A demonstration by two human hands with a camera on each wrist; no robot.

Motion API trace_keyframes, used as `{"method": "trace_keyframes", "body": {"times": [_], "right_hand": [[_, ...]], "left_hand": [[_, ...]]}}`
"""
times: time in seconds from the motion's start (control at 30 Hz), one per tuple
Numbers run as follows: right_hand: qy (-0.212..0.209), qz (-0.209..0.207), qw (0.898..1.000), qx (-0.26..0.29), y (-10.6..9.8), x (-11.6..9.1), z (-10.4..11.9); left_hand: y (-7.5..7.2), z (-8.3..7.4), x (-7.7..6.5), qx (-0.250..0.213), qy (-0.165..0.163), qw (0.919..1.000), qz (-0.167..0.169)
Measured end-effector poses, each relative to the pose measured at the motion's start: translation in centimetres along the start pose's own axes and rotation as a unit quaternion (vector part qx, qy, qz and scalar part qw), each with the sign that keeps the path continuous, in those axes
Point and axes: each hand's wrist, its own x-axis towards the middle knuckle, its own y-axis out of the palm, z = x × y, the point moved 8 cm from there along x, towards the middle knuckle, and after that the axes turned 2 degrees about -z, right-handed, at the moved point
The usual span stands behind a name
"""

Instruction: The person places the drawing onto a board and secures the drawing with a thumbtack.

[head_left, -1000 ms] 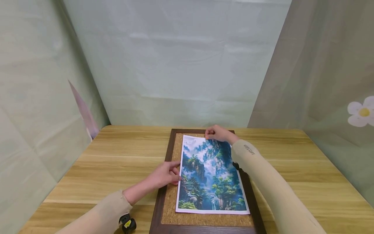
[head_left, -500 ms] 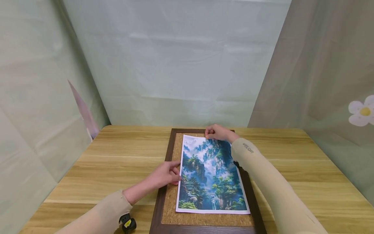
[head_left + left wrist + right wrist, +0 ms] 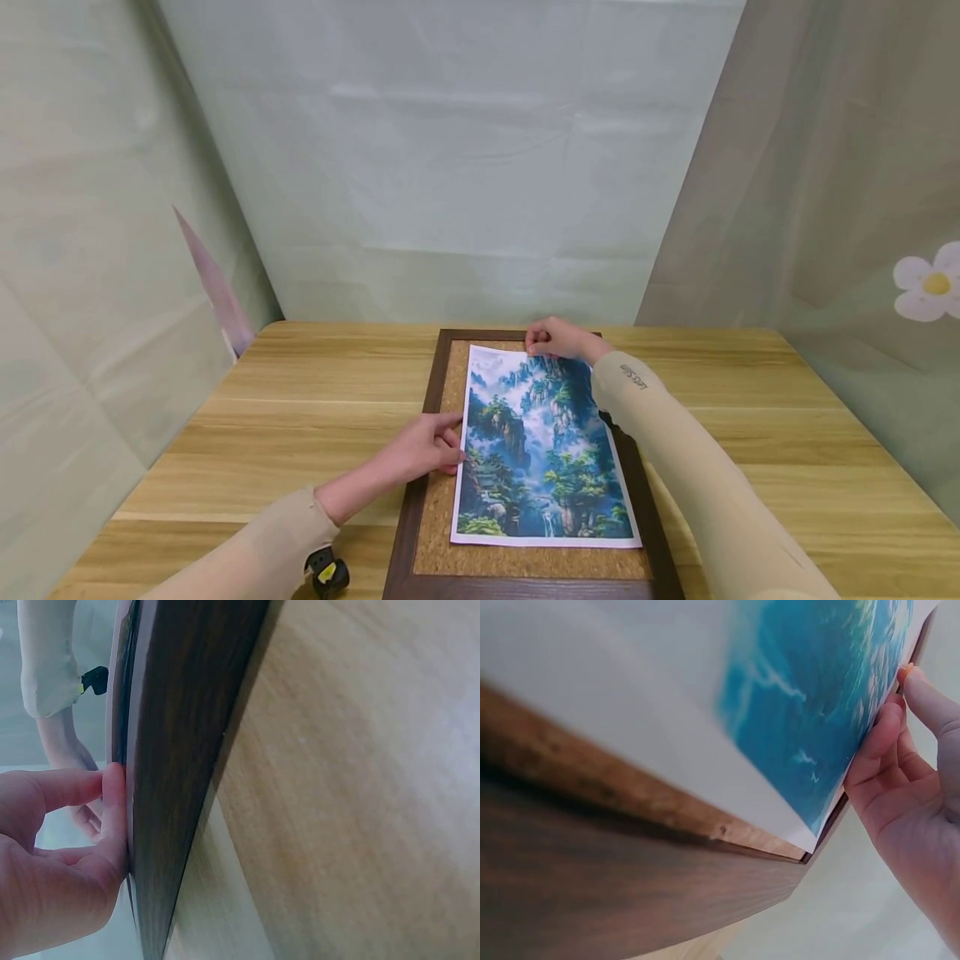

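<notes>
A printed landscape picture (image 3: 543, 467) of misty cliffs and trees lies on a cork board (image 3: 532, 567) with a dark brown frame. My left hand (image 3: 422, 448) rests at the picture's left edge, index finger and thumb touching it a little apart. In the left wrist view, the fingers meet the paper beside the frame (image 3: 176, 727). At the picture's top edge, my right hand (image 3: 558, 340) pinches a small orange push pin (image 3: 906, 671). That pin is mostly hidden by the fingertips; whether its point is in the cork cannot be seen.
The board stands on a wood-grain table (image 3: 322, 367), reaching near its back edge. Pale cloth hangs (image 3: 465, 167) behind and on both sides. A black strap device (image 3: 327, 573) is worn at the left wrist.
Both hands hold nearly the same places on the picture. The right forearm has shifted very slightly; the picture and board stay where they were.
</notes>
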Motion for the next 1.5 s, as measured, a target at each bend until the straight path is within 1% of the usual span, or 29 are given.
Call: {"method": "trace_keyframes", "body": {"times": [0.37,0.6,1.5], "right_hand": [[-0.009,-0.002,1.0,-0.013,0.04,0.38,-0.3],[-0.006,-0.003,1.0,-0.014,0.03,0.33,-0.24],[0.002,-0.006,1.0,-0.025,0.03,0.32,-0.02]], "left_hand": [[-0.08,-0.15,-0.13,-0.003,0.0,1.0,0.003],[-0.05,0.21,0.02,-0.001,-0.015,0.9999,-0.005],[0.0,-0.17,-0.07,-0.008,-0.013,0.9999,0.001]]}}
